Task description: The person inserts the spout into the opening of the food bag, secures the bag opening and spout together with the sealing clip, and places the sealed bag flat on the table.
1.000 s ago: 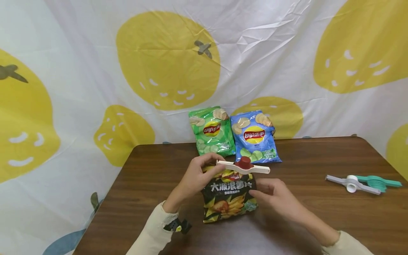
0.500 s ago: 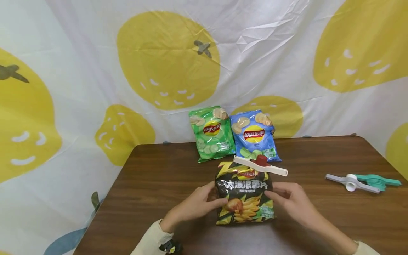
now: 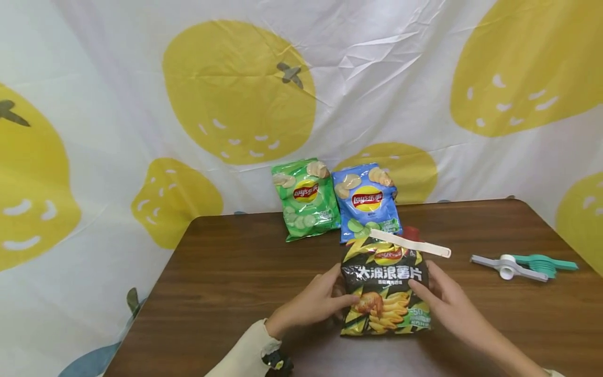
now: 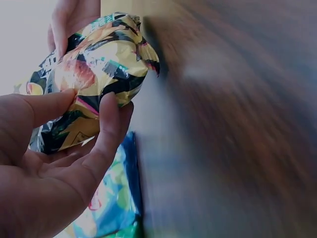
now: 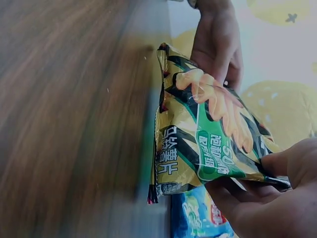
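Both hands hold a black and yellow bag of potato chips by its sides. My left hand grips its left edge, thumb on the front and fingers behind. On the right edge, my right hand grips the same way. A white bag clip with a red round cap lies across the top of the bag. In the left wrist view the chip bag sits between thumb and fingers. Its lower edge stands close over the table in the right wrist view, where the bag shows its green label.
Behind stand a green chip bag and a blue chip bag, leaning at the curtain. At the right of the wooden table lie a grey and white bag clip and a teal bag clip.
My left hand has let go of the top near the clip and taken the bag's left side. The bag with its clip has moved right, and both hands with it.
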A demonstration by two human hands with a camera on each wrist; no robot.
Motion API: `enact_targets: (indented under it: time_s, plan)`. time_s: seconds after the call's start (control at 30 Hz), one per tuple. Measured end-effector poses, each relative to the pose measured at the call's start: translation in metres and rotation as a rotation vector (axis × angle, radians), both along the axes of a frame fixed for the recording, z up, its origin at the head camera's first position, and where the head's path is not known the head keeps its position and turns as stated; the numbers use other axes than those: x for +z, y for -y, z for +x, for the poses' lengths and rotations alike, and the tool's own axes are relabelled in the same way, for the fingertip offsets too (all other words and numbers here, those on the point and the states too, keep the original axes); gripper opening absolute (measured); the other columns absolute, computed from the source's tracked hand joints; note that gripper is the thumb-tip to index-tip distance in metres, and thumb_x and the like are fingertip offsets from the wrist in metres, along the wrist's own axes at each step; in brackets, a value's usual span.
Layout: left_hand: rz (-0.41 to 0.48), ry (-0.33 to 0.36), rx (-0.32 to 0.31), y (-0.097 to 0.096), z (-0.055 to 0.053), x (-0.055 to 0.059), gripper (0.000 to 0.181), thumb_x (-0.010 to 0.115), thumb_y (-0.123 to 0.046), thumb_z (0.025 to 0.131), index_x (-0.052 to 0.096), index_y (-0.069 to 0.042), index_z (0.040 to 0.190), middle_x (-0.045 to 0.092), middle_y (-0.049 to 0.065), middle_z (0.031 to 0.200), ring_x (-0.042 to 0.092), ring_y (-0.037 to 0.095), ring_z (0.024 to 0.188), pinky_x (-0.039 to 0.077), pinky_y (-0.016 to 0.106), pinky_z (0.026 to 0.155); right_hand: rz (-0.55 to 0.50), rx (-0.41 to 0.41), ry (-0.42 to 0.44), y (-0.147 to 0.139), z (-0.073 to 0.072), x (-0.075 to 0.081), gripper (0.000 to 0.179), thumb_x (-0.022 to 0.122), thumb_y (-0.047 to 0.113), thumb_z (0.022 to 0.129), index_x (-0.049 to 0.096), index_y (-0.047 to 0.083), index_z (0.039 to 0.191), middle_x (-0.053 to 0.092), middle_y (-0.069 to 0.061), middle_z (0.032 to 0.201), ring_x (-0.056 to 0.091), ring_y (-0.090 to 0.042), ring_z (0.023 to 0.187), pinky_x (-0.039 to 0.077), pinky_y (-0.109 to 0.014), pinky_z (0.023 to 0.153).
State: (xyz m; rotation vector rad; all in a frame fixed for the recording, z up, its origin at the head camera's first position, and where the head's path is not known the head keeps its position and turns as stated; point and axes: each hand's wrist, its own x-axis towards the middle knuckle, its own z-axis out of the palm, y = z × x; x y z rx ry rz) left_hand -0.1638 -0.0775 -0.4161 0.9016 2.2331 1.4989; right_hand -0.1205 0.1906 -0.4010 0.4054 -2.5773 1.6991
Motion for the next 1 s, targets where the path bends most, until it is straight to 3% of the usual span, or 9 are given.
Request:
enact_targets:
  time_s: [0.13,0.3,0.37,0.6,0.73,0.83,1.0]
  plan:
    - [0.013,-0.01,0.031,-0.016,-0.009,-0.003,0.042,0.061,-0.022,0.085,0.04,-0.015,0.12,0.063,0.006,0.085,0.061,0.024,0.053,0.049,0.038,0.042,0.061,-0.062,-0.032,-0.012,-0.005,0.001,0.041,0.048,0.028,0.092,0.039,0.012,0.129,0.061,-0.013,0.101,0.062,-0.014,0.081,0.051,-0.03,0.065]
    - [0.014,-0.113,0.094,-0.039,-0.027,-0.001,0.033,0.062,-0.028,0.084,0.044,-0.014,0.107,0.06,0.003,0.078,0.056,0.006,0.057,0.047,0.023,0.047,0.069,-0.111,-0.012,-0.03,-0.02,0.006,0.047,0.046,0.033,0.093,0.036,0.008,0.131,0.061,-0.018,0.102,0.064,-0.016,0.078,0.052,-0.032,0.063]
    - [0.015,-0.132,0.112,-0.047,-0.034,0.0,0.032,0.061,-0.029,0.084,0.044,-0.014,0.106,0.06,0.001,0.076,0.056,0.005,0.057,0.046,0.022,0.049,0.088,-0.12,-0.003,-0.036,-0.029,0.009,0.05,0.046,0.034,0.092,0.034,0.007,0.132,0.061,-0.019,0.103,0.064,-0.016,0.079,0.052,-0.032,0.062]
    - [0.054,0.01,0.125,-0.073,-0.057,-0.006,0.028,0.06,-0.028,0.085,0.043,-0.014,0.104,0.063,0.006,0.077,0.059,0.031,0.05,0.049,0.042,0.045,0.214,-0.158,-0.001,-0.06,-0.056,0.019,0.05,0.048,0.036,0.091,0.039,0.0,0.125,0.06,-0.024,0.105,0.062,-0.013,0.081,0.049,-0.026,0.064]
    - [0.034,0.01,0.139,-0.087,-0.067,-0.008,0.029,0.06,-0.027,0.086,0.042,-0.012,0.103,0.063,0.011,0.076,0.058,0.032,0.047,0.05,0.039,0.044,0.354,-0.192,-0.03,-0.073,-0.067,0.023,0.053,0.046,0.039,0.091,0.041,-0.004,0.123,0.058,-0.026,0.109,0.061,-0.028,0.091,0.048,-0.033,0.072]
    - [0.015,0.028,0.164,-0.098,-0.074,-0.011,0.03,0.061,-0.024,0.085,0.042,-0.01,0.104,0.063,0.011,0.075,0.058,0.031,0.047,0.05,0.036,0.045,0.406,-0.195,-0.03,-0.081,-0.074,0.023,0.057,0.044,0.038,0.092,0.038,-0.008,0.126,0.054,-0.032,0.113,0.056,-0.042,0.099,0.047,-0.047,0.076]
    - [-0.043,0.058,0.194,-0.117,-0.081,-0.017,0.036,0.061,-0.025,0.085,0.042,-0.005,0.109,0.063,0.006,0.073,0.059,0.027,0.047,0.05,0.032,0.045,0.496,-0.228,-0.08,-0.093,-0.083,0.018,0.058,0.047,0.034,0.092,0.039,-0.012,0.125,0.055,-0.033,0.108,0.054,-0.045,0.098,0.045,-0.052,0.074]
